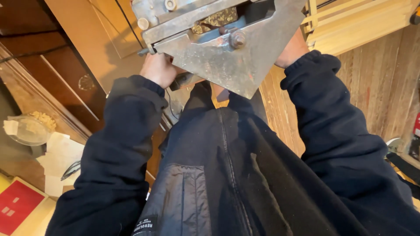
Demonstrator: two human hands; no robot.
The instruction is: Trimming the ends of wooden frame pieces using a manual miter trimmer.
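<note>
Overhead, both hands grip the worn metal tool point(227, 48): left hand point(158, 69) underneath, right hand point(292, 49) behind its plate.

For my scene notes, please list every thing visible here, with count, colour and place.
metal tool: one, grey with rust spots, top centre, held up between both hands
wooden panels: several, pale, top right
wooden floor: brown planks, right side
clear bowl: one, with pale crumbs inside, left edge
white papers: a few, lower left
red flat item: one, bottom left corner
dark jacket: one, centre, worn by the person
left hand: grip on the tool's left side
right hand: on the tool's right side, partly hidden
</note>
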